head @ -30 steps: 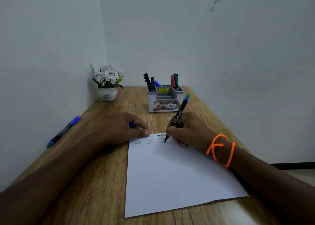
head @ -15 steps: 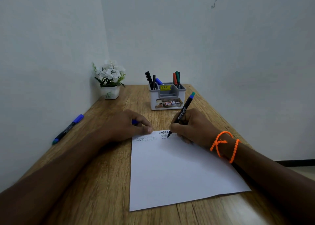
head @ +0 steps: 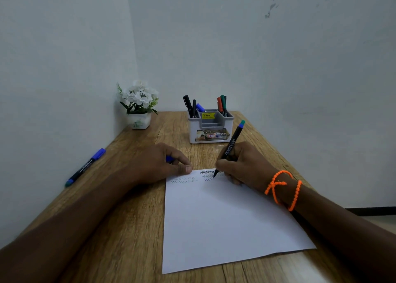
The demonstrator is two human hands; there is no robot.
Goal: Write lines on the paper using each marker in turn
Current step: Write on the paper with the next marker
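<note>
Leftmost, a capped blue marker [head: 85,167] lying on the wooden table [head: 132,218]; then left hand [head: 158,165] curled round a blue cap [head: 169,159], thumb pinning the paper [head: 225,218]; right hand [head: 246,165] gripping the black marker [head: 230,147], tip on a zigzag row. Likely mid-line; next, probably recapping and taking another from the holder [head: 211,130]

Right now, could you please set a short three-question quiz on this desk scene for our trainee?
1. True or false: the right hand holds a marker with its tip on the paper.
2. Where does the capped blue marker lie? A in the organiser; B on the table by the left wall.
3. What does the left hand press?

Key: 1 true; 2 B; 3 the paper's top left corner.
</note>
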